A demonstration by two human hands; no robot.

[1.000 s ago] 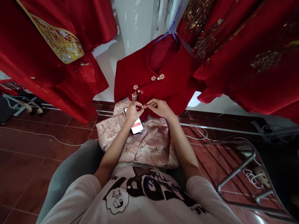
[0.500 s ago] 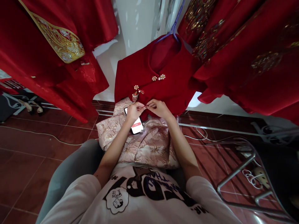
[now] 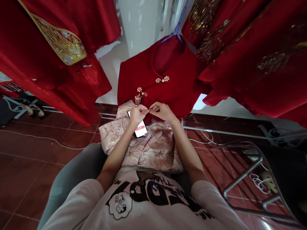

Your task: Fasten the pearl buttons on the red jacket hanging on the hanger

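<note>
A red garment (image 3: 141, 72) hangs from a blue hanger (image 3: 177, 28), with flower-shaped beaded fastenings (image 3: 163, 79) near its neckline and a tasselled ornament (image 3: 138, 98) lower down. At its lower front, my left hand (image 3: 138, 115) pinches something too small to make out. My right hand (image 3: 161, 111) has its fingertips closed there too, almost touching the left ones, on something small that I cannot identify. Under my left hand a lit phone (image 3: 140, 130) lies on pink patterned fabric (image 3: 153, 153) across my lap.
More red garments hang at the left (image 3: 79, 80) and right (image 3: 240, 70). A metal-framed chair (image 3: 247, 172) stands at the lower right. Cables (image 3: 57, 142) run over the tiled floor (image 3: 26, 166), and shoes (image 3: 35, 111) sit at the far left.
My right hand's fingers have shifted very slightly at the pinch. Otherwise both hands and the garment stay nearly where they were.
</note>
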